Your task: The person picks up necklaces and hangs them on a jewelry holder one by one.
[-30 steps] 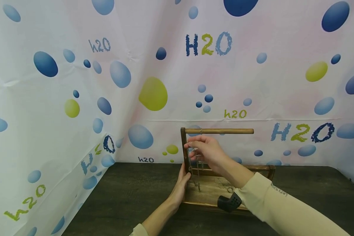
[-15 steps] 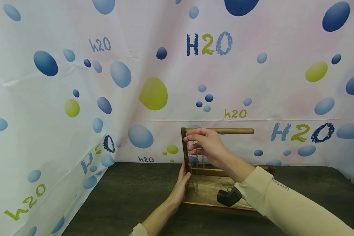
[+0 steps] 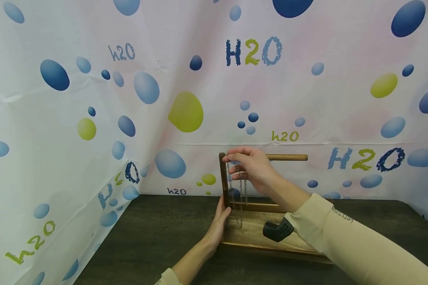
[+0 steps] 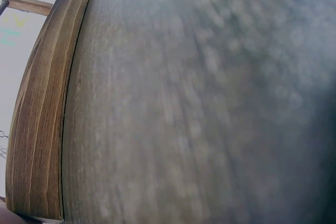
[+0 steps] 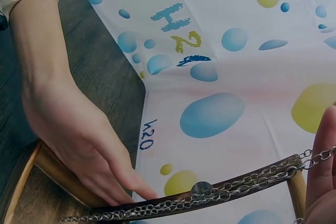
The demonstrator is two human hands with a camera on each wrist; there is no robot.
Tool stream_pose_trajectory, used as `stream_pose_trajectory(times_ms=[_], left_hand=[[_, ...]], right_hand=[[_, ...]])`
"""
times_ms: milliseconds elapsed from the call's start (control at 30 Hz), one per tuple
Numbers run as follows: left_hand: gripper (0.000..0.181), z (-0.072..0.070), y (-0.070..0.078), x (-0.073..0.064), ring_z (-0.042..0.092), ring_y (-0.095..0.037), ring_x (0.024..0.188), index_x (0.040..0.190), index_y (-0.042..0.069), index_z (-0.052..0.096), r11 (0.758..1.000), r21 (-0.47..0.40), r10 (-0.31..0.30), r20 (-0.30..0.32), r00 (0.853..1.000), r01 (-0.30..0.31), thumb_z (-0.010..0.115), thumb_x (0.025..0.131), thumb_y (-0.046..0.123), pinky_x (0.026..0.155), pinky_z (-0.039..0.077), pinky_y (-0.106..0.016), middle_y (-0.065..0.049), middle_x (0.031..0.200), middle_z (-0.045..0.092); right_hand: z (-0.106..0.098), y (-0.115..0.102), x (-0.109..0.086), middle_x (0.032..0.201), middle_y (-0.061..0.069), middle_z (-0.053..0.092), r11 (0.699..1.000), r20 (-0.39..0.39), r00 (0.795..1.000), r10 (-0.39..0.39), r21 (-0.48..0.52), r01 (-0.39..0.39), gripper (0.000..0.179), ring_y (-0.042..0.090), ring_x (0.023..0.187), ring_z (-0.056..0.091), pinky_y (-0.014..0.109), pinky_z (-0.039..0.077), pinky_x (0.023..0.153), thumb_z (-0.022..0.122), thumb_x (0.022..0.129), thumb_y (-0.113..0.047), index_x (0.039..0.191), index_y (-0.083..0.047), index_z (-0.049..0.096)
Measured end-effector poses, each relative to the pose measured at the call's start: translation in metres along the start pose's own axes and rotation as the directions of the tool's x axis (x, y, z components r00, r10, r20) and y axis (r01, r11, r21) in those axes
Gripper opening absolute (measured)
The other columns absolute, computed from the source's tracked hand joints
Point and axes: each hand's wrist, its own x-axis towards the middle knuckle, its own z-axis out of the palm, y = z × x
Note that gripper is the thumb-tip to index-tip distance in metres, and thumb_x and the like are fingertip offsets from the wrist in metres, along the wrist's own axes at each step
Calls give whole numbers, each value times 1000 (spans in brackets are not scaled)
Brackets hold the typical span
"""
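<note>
A dark wooden jewelry stand [image 3: 223, 178] has an upright post at its left, a horizontal bar [image 3: 287, 157] on top and a tray base [image 3: 249, 244]. My left hand [image 3: 215, 227] grips the tray's left end at the foot of the post, thumb on the near corner. My right hand [image 3: 253, 168] is up at the bar's left part, pinching a silver chain necklace [image 3: 240, 206] that hangs down over the tray. In the right wrist view the chain [image 5: 231, 190] runs from my right fingers [image 5: 320, 174] along the post, with a small round pendant [image 5: 202, 188] among its strands.
Thin loops of jewelry [image 3: 264, 216] lie in the tray, partly hidden by my right forearm. A black wrist camera [image 3: 278, 230] hangs under my right sleeve. The stand rests on a dark wood-grain table [image 3: 153, 233] before a patterned white backdrop [image 3: 342, 107].
My right hand has risen from below the bar to the bar's height, lifting the chain, whose strands now hang more spread out. The left hand keeps its place on the stand.
</note>
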Motion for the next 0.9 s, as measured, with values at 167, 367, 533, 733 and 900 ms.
stream_pose_trajectory(times_ms=[167, 367, 533, 733, 900], left_hand=[[76, 0, -1, 1, -11, -39, 151, 162, 13, -9, 1000, -5, 5, -1, 1000, -5, 34, 108, 46, 114, -3, -68, -16, 167, -14], [73, -1, -3, 2, -10, -38, 151, 162, 12, -9, 1000, -3, 24, 4, 1000, -24, 32, 109, 41, 115, -3, -65, -16, 167, -13], [77, -2, -3, 1, -12, -38, 151, 162, 14, -8, 1000, 4, 18, 3, 1000, -18, 34, 107, 48, 115, -3, -67, -16, 167, -13], [76, -2, -4, 0, -11, -39, 151, 162, 15, -9, 1000, 11, 11, 6, 1000, -11, 33, 108, 48, 114, -2, -67, -15, 167, -14], [76, -2, -4, 0, -8, -40, 151, 162, 15, -9, 1000, 15, 16, 7, 1000, -17, 33, 108, 48, 114, -1, -68, -14, 167, -14]], right_hand=[[0, -7, 1, 109, 10, 71, 1000, -13, 1000, -7, -3, 7, 28, 11, 62, 66, 27, 58, 62, 58, 103, -11, 128, 1, 62], [0, -14, 2, 111, 13, 70, 1000, -13, 1000, -26, -12, 26, 26, 11, 61, 66, 26, 58, 60, 57, 103, -12, 125, 1, 62], [-1, -20, 2, 110, 11, 70, 999, -9, 999, -32, -15, 32, 26, 10, 61, 65, 26, 58, 60, 57, 103, -11, 126, 0, 62], [-5, -25, 3, 111, 10, 69, 999, -12, 999, -34, -21, 34, 26, 10, 60, 64, 26, 58, 61, 56, 104, -11, 127, -1, 60], [-10, -28, 3, 109, 7, 70, 998, -6, 998, -56, -25, 55, 26, 10, 59, 64, 25, 57, 61, 57, 104, -12, 127, -2, 60]])
